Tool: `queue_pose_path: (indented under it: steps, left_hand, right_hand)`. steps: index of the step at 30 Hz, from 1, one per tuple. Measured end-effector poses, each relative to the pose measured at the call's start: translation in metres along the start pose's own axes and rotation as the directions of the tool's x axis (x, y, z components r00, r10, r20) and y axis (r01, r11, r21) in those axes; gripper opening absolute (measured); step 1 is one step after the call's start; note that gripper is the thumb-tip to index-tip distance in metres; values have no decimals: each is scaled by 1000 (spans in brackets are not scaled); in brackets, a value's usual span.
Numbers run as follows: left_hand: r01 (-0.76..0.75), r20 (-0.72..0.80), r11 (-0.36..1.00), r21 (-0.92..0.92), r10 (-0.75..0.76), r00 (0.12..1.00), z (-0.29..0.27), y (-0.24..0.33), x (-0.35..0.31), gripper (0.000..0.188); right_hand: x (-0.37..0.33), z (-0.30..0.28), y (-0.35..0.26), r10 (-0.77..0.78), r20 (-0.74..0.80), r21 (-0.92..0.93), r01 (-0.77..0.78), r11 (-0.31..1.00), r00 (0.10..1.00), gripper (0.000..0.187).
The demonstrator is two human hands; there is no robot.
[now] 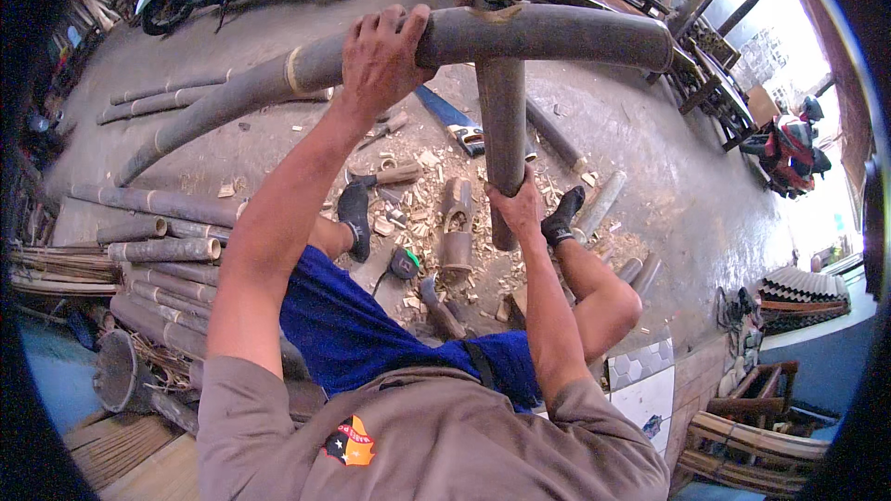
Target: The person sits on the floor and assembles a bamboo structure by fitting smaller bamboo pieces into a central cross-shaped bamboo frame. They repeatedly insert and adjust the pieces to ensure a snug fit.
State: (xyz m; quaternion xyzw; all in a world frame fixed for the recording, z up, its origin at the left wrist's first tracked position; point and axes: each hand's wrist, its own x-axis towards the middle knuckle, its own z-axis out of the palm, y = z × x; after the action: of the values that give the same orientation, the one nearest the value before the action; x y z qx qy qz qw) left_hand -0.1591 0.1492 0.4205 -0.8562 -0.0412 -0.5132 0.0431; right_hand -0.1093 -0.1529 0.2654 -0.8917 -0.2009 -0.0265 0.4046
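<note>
Bamboo pole [520, 32] and upright bamboo piece [502, 121] sit clamped in left hand [379, 60] and right hand [516, 207] fingers.

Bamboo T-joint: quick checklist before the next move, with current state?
1. Left hand wrapped over the long bamboo crosspiece: ok.
2. Right hand gripping the low end of the short bamboo post: ok.
3. Post seated against the crosspiece: looks touching; tightness cannot tell.
4. Floor underfoot free of trip hazards: not ok, wood chips and bamboo offcuts lie around the feet.
5. Hand saw out of the way: not ok, it lies on the floor under the joint.
</note>
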Motion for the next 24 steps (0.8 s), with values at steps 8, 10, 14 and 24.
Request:
queue_pose_path:
  steps: [8,10,14,24]
  left_hand:
    - [-9,163,999,48,1,987,69,57,-94,80]
    - [1,245,1000,-3,0,970,58,56,-95,83]
    - [23,288,997,-70,-2,958,43,62,-80,84]
    - [68,382,987,-145,-8,924,22,46,-90,83]
  right_hand:
    - [33,-4,87,109,329,-480,66,875,938,54]
    - [47,-67,28,45,302,-249,33,968,952,39]
    - [107,-199,-109,-539,-103,-382,468,797,836,42]
    - [78,-147,-86,-457,-248,-115,442,890,854,34]
